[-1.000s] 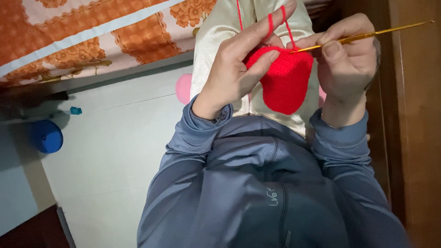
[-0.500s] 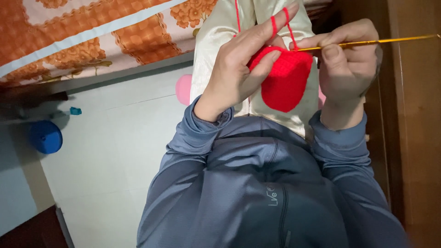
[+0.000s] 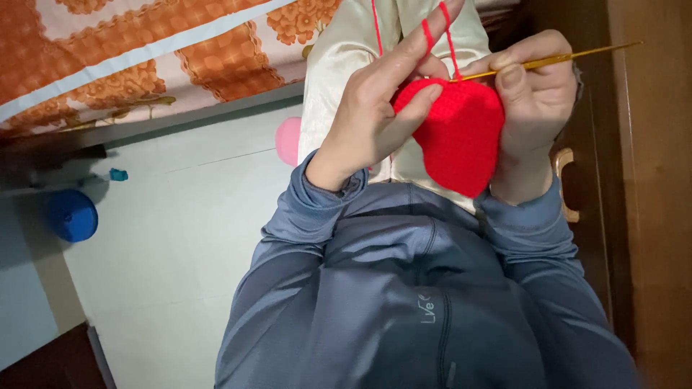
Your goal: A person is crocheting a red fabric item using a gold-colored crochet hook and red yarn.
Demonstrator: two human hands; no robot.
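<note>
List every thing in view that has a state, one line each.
left hand: grips the red crocheted piece, yarn over raised forefinger
right hand: pinches the hook
crochet hook: tip at the piece's top edge
red crocheted piece: held up
red yarn: taut

I count two hands, left hand (image 3: pixel 375 115) and right hand (image 3: pixel 537 108); between their fingers one red crochet piece (image 3: pixel 461 137), one golden hook (image 3: pixel 555 61); one blue ball (image 3: pixel 72 215) well apart.

Both forearms in blue-grey sleeves rise from the body, wrists close together. The left hand (image 3: pixel 375 115) has its index finger stretched out and its thumb pressed inward. The right hand (image 3: pixel 537 97) is curled, thumb pinching against the fingers.
</note>
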